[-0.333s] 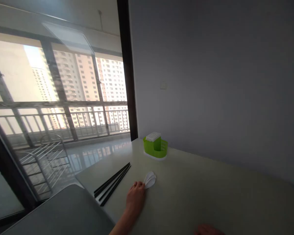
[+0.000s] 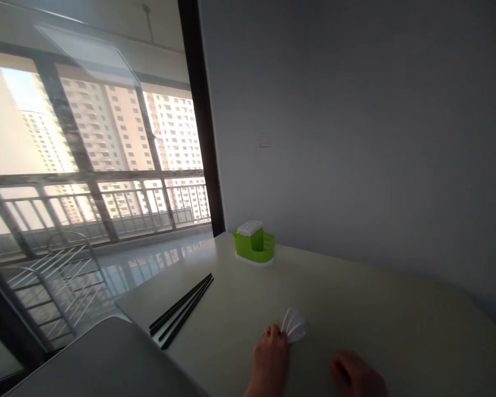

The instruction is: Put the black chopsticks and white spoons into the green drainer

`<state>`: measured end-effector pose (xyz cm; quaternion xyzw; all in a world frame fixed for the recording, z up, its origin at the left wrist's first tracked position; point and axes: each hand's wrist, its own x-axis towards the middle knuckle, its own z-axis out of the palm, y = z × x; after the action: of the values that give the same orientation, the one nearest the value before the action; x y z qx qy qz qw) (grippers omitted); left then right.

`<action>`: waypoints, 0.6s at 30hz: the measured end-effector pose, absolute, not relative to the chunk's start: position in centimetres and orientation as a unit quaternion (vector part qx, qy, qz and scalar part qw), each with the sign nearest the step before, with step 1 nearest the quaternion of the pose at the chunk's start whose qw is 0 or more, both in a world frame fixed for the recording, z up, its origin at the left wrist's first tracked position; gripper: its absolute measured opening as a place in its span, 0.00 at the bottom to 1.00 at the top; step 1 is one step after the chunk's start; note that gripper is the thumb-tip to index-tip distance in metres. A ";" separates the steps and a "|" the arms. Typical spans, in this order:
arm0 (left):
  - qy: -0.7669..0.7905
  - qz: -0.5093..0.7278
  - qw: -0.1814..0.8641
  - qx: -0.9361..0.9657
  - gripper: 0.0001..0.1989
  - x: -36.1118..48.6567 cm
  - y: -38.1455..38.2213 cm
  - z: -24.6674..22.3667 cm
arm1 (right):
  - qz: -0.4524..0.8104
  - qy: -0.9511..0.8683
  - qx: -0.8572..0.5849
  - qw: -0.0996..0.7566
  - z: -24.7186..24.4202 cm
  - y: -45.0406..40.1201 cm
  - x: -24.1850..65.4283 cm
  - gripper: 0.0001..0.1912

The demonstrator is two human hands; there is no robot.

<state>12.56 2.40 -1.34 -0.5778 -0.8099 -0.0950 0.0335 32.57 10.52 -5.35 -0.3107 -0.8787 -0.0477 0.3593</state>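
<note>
My left hand (image 2: 271, 353) is closed around the handles of several white spoons (image 2: 294, 325). Their bowls fan out beyond the fingers, a bit blurred, over the table (image 2: 339, 292). To the right, near the bottom edge of the view, is my right hand (image 2: 357, 376). Its fingers are curled and smeared by motion, apart from the spoons, and whether anything is in them cannot be made out. Several black chopsticks (image 2: 184, 309) lie side by side on the table, left of my left hand. Farther back stands a green utensil holder (image 2: 252, 247) with a white slotted top.
A grey chair back (image 2: 103, 361) stands against the table's left side. Behind the table rises a plain wall with a switch (image 2: 265, 141). A glass door with a dark frame (image 2: 206, 121) is at the left, and a metal rack (image 2: 62, 281) stands beyond it.
My left hand has moved right and nearer to me with the spoons. My right hand has come farther into view from the bottom edge. The view has swung slightly right.
</note>
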 end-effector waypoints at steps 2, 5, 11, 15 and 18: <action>-0.789 -0.096 0.024 -0.606 0.13 15.4 2.8 -1.7 | -0.027 -0.856 -0.361 0.369 -4.6 10.6 33.2 0.17; -0.756 -0.103 0.002 -0.646 0.11 19.2 3.4 -2.0 | -0.013 -0.838 -0.385 0.386 -3.8 11.0 34.0 0.12; -0.731 -0.109 -0.081 -0.669 0.16 24.6 4.8 -2.1 | -0.043 -0.827 -0.404 0.389 -4.1 12.0 35.0 0.13; -0.746 -0.124 -0.112 -0.644 0.19 26.5 5.8 -3.2 | -0.059 -0.831 -0.412 0.369 -5.2 13.1 35.9 0.12; -0.760 -0.129 -0.132 -0.623 0.18 27.0 6.2 -4.7 | -0.056 -0.841 -0.401 0.359 -5.9 13.8 36.5 0.12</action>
<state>27.03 6.24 -4.67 -0.6233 -0.7599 -0.1292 -0.1317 36.50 13.83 -5.91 -0.4009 -0.8410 -0.0557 0.3590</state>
